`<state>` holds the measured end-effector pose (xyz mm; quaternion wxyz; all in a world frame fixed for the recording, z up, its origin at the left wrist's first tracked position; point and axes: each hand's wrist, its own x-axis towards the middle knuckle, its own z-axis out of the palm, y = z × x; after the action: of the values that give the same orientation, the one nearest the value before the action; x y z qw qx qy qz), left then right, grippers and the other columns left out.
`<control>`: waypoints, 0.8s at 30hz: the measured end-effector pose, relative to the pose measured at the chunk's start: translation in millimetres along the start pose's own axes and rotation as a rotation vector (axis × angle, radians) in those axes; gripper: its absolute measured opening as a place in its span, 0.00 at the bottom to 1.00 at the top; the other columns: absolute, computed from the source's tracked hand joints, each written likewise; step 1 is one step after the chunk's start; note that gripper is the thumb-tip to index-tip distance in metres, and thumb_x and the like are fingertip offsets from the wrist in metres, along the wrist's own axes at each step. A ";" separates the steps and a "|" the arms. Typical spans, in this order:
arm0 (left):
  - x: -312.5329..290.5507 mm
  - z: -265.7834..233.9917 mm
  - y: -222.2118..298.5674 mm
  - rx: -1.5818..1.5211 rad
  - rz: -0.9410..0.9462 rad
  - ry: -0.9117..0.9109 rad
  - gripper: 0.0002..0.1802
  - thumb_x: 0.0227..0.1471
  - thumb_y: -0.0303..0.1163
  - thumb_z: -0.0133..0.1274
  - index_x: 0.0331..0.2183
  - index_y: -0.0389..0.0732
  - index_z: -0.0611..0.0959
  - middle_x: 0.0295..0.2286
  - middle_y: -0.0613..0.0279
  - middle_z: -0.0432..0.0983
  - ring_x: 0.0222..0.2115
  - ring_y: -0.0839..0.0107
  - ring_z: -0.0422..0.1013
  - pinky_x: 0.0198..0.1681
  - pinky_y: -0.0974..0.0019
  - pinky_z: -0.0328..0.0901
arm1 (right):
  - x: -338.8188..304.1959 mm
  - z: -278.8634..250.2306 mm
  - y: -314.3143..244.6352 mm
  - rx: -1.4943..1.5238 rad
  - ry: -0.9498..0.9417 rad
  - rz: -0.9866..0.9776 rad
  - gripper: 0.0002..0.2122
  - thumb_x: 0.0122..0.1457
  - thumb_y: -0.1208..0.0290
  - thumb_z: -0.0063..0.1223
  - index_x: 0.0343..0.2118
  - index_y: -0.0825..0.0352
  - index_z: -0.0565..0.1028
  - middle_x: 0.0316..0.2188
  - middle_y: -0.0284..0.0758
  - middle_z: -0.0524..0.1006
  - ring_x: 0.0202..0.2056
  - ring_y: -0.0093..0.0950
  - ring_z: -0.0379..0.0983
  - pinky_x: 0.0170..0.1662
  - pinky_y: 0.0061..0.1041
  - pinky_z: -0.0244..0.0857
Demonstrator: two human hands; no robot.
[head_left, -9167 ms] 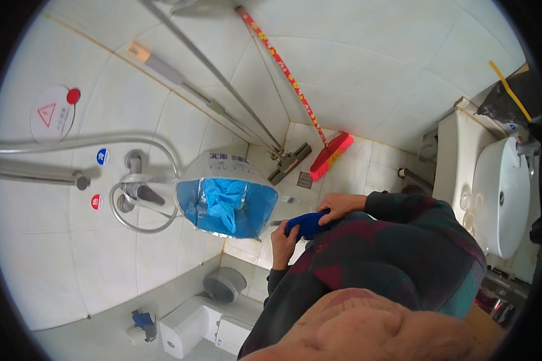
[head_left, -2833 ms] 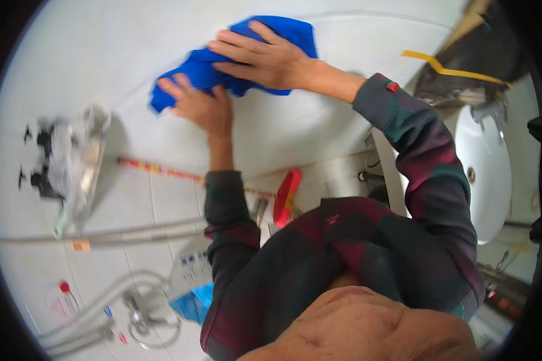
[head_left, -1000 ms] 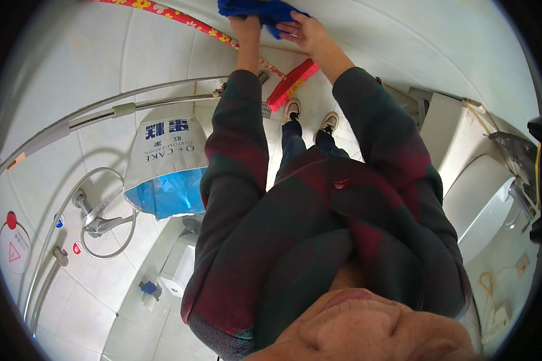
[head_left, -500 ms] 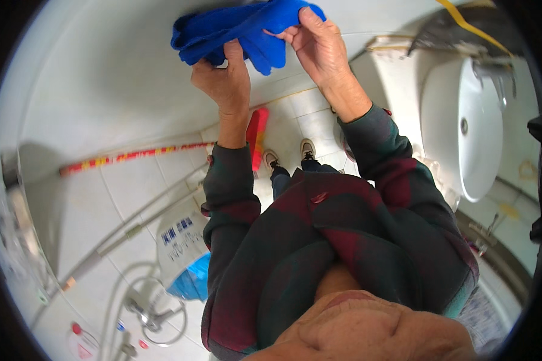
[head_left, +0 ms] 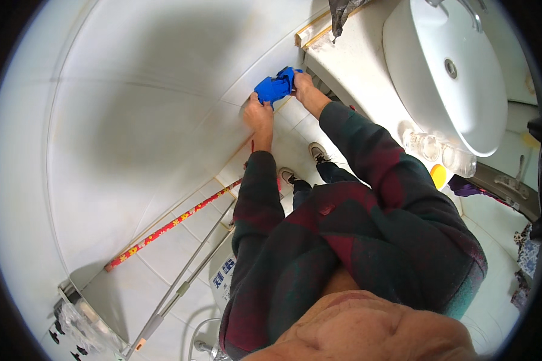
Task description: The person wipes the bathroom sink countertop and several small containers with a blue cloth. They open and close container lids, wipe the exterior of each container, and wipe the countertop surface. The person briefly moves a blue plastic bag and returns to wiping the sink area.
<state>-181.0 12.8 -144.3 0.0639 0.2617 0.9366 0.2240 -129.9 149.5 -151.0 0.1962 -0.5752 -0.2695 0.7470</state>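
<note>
A bright blue cloth (head_left: 274, 89), bunched and folded, is stretched between my two hands at arm's length, near the white tiled wall. My left hand (head_left: 258, 114) pinches its lower left part, with the thumb on top. At its right end my right hand (head_left: 303, 84) is closed on the fabric, close to the edge of the white washbasin counter (head_left: 360, 66). Some fingertips are hidden behind the cloth.
An oval white washbasin (head_left: 427, 66) stands on the counter at the right, with glass jars (head_left: 430, 146) and a yellow lid (head_left: 438, 176) beside it. A red flowered pole (head_left: 174, 224) and a grey metal pole (head_left: 177, 293) lean at the left. My shoes (head_left: 318, 151) are below.
Both hands have moved down with the cloth, which is now more tightly bunched. The view has shifted, with the washbasin nearer. My right hand has closed from a looser grip.
</note>
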 end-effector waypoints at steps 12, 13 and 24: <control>11.3 16.2 69.3 -0.885 -0.069 0.274 0.14 0.41 0.33 0.58 0.30 0.34 0.80 0.28 0.55 0.79 0.28 0.69 0.73 0.32 0.65 0.66 | -31.9 10.8 -19.7 -0.197 -0.029 -0.792 0.11 0.55 0.65 0.50 0.30 0.70 0.71 0.23 0.41 0.74 0.26 0.29 0.68 0.35 0.30 0.64; 15.1 23.7 79.5 -0.942 -0.115 0.260 0.14 0.42 0.34 0.58 0.30 0.34 0.80 0.28 0.57 0.78 0.27 0.70 0.73 0.32 0.65 0.66 | -33.3 5.1 -20.9 -0.227 -0.059 -0.841 0.11 0.55 0.65 0.50 0.31 0.69 0.72 0.24 0.41 0.74 0.26 0.29 0.69 0.35 0.30 0.64; -27.4 126.0 81.5 -1.367 -0.052 -0.356 0.11 0.52 0.35 0.49 0.35 0.38 0.76 0.31 0.66 0.72 0.32 0.74 0.67 0.36 0.68 0.64 | -54.7 -94.6 19.7 -0.461 0.090 -0.988 0.15 0.59 0.65 0.47 0.45 0.70 0.71 0.33 0.40 0.76 0.35 0.23 0.70 0.42 0.24 0.64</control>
<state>-90.1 109.4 -219.6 0.3715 0.1731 0.5675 0.7141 -24.0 118.0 -140.4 0.4040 -0.4396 -0.6557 0.4622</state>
